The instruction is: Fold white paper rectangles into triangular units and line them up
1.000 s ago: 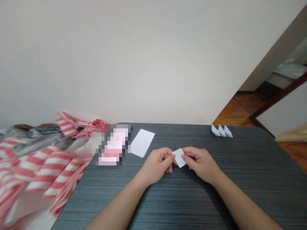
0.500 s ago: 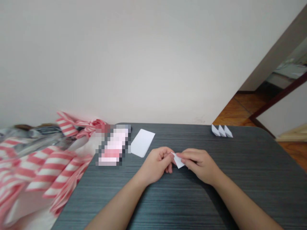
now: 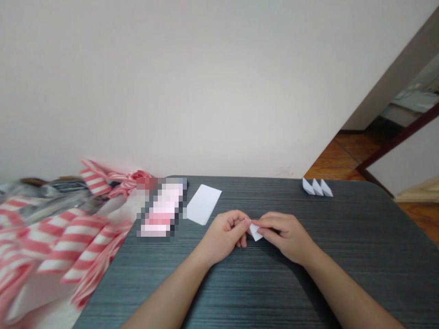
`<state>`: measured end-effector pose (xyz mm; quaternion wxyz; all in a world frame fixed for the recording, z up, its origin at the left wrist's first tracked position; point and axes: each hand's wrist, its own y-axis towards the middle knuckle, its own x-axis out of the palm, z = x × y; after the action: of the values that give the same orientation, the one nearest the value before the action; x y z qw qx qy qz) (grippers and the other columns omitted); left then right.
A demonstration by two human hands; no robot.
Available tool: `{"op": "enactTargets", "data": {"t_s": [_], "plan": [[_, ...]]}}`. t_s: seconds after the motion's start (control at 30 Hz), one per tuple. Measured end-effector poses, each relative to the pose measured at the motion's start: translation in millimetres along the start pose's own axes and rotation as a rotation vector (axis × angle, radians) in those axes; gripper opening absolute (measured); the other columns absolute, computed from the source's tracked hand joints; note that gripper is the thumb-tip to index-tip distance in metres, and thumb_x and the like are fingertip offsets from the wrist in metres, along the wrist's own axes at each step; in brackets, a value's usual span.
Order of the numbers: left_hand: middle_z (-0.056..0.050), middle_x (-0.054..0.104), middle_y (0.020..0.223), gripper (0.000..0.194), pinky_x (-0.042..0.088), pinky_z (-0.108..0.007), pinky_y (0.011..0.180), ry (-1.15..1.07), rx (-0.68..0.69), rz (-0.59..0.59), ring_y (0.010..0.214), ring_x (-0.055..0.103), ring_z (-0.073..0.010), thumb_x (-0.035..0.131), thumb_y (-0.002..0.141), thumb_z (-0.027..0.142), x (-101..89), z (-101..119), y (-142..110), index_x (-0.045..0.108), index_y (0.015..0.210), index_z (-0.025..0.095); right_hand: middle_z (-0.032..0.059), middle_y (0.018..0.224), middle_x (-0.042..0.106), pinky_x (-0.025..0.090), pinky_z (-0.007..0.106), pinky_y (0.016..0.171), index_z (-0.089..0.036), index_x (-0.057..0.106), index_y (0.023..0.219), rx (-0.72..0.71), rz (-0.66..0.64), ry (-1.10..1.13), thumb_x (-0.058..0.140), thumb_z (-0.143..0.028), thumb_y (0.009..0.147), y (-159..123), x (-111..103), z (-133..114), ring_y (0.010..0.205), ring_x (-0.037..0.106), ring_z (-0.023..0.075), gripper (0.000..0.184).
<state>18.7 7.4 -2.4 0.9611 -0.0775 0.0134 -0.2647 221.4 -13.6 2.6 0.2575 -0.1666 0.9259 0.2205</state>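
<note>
Between my two hands is a small folded white paper (image 3: 255, 232), held a little above the dark table (image 3: 247, 292). My left hand (image 3: 228, 235) pinches its left corner between thumb and forefinger, the other fingers curled. From the right, my right hand (image 3: 286, 235) grips the same paper, with thumb and fingertips on its upper right edge. Fingers cover part of the paper, so its full shape is hidden. Beyond my left hand lies a stack of flat white paper sheets (image 3: 205, 204).
Several folded white paper pieces (image 3: 317, 187) stand in a row at the far right of the table. A blurred-out, phone-like object (image 3: 163, 208) lies at the left. Red-and-white striped cloth (image 3: 73, 240) is heaped beside the table's left edge. A wall (image 3: 219, 91) rises behind.
The right thumb and fingers have shifted slightly left over the folded paper, covering more of it. Both hands otherwise stay where they were.
</note>
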Motion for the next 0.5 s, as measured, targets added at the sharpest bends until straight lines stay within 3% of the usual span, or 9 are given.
{"op": "enactTargets", "data": {"t_s": [0.1, 0.23, 0.33, 0.5], "plan": [[0.001, 0.060, 0.053, 0.028, 0.039, -0.020, 0.049, 0.014, 0.001, 0.016, 0.047, 0.052, -0.0098, 0.056, 0.092, 0.040, 0.7, -0.2, -0.1, 0.061, 0.084, 0.014, 0.0059, 0.086, 0.073, 0.051, 0.027, 0.070, -0.020, 0.074, 0.105, 0.058, 0.013, 0.010, 0.059, -0.023, 0.091, -1.6, 1.8, 0.8, 0.075, 0.067, 0.0166, 0.021], [0.002, 0.058, 0.052, 0.028, 0.038, -0.019, 0.049, 0.022, 0.009, 0.018, 0.047, 0.051, -0.0097, 0.055, 0.092, 0.039, 1.6, 1.5, -1.6, 0.061, 0.082, 0.014, 0.0057, 0.084, 0.074, 0.051, 0.025, 0.060, -0.017, 0.071, 0.110, 0.241, 0.053, 0.103, 0.061, -0.027, 0.089, -4.2, 3.3, 1.9, 0.065, 0.066, 0.0153, 0.025], [0.003, 0.057, 0.051, 0.027, 0.038, -0.020, 0.050, 0.016, 0.007, 0.018, 0.047, 0.051, -0.0100, 0.055, 0.092, 0.039, 1.9, 3.4, -2.1, 0.061, 0.082, 0.014, 0.0030, 0.070, 0.071, 0.048, 0.023, 0.055, -0.016, 0.073, 0.100, 0.328, 0.020, 0.116, 0.058, -0.027, 0.090, -3.4, 2.1, 0.0, 0.058, 0.063, 0.0144, 0.020], [0.002, 0.057, 0.051, 0.027, 0.038, -0.021, 0.050, 0.012, -0.002, 0.027, 0.048, 0.051, -0.0106, 0.057, 0.091, 0.040, 1.8, 5.9, -1.6, 0.060, 0.082, 0.014, -0.0005, 0.057, 0.064, 0.043, 0.022, 0.052, -0.017, 0.072, 0.079, 0.328, -0.030, 0.043, 0.056, -0.025, 0.091, 0.2, -0.9, -4.5, 0.051, 0.058, 0.0123, 0.022]]}}
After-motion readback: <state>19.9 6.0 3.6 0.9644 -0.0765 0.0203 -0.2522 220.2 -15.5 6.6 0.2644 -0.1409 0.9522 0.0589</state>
